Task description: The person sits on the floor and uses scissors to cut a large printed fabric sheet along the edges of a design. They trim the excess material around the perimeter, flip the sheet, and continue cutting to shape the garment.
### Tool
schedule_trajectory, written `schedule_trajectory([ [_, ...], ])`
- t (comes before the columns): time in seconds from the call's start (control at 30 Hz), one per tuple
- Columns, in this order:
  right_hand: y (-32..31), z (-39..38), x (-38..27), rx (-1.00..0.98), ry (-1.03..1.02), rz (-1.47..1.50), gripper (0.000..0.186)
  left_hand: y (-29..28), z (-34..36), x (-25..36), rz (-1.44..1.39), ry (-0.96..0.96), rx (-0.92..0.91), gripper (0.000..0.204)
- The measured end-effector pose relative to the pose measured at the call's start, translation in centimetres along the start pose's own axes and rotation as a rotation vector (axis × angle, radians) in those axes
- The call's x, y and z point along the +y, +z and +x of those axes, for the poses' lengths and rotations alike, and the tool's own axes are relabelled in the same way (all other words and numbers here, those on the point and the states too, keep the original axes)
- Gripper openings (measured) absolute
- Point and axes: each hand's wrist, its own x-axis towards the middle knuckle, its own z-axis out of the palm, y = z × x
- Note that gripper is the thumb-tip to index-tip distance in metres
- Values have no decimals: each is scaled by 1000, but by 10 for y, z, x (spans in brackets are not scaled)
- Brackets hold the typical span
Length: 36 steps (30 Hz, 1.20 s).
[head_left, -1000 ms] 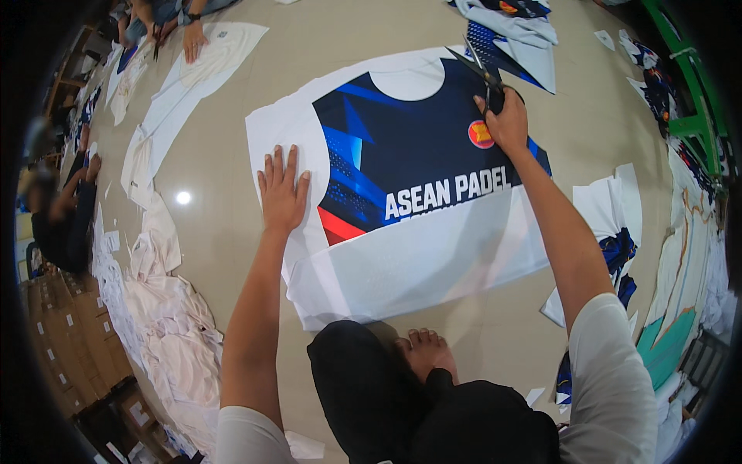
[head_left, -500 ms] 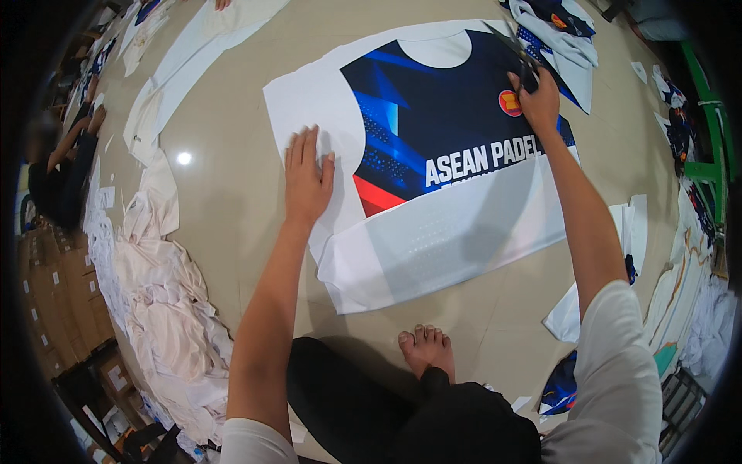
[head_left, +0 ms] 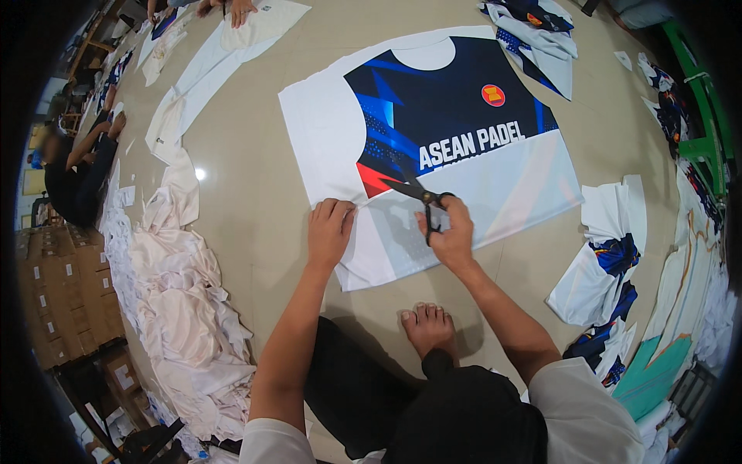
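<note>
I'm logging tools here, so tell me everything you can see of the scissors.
The scissors are dark, with two tapering, metal-looking blades spread apart at the pivot and looped handles partly hidden by the right hand's grip, which holds them. The blades point leftward and slightly away from the person, over the folded printed fabric; whether they touch it isn't clear.

A glossy beige tiled floor (head_left: 255,147) carries everything; at the centre of the frame a navy-and-white printed fabric panel (head_left: 456,85) lies spread, its lower part folded up. A crumpled cream cloth heap (head_left: 182,301) lies at lower left, a blue-and-white bundle (head_left: 541,35) at upper right, and a bare foot (head_left: 430,331) rests below the panel
</note>
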Motion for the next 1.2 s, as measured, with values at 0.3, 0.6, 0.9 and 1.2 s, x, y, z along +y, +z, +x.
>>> schedule_trajectory([
  [0.3, 26, -14, -4, 21, 30, -56, 44, 10, 5, -1, 44, -84, -42, 9],
  [0.6, 14, 51, 20, -16, -59, -128, 36, 12, 4, 9, 53, -40, -4, 14],
  [0.9, 20, 76, 14, -371, -147, 4, 43, 14, 10, 11, -90, -18, 71, 13],
  [1.2, 19, 87, 12, -505, -113, 73, 28, 15, 13, 13, -174, -124, 60, 14],
])
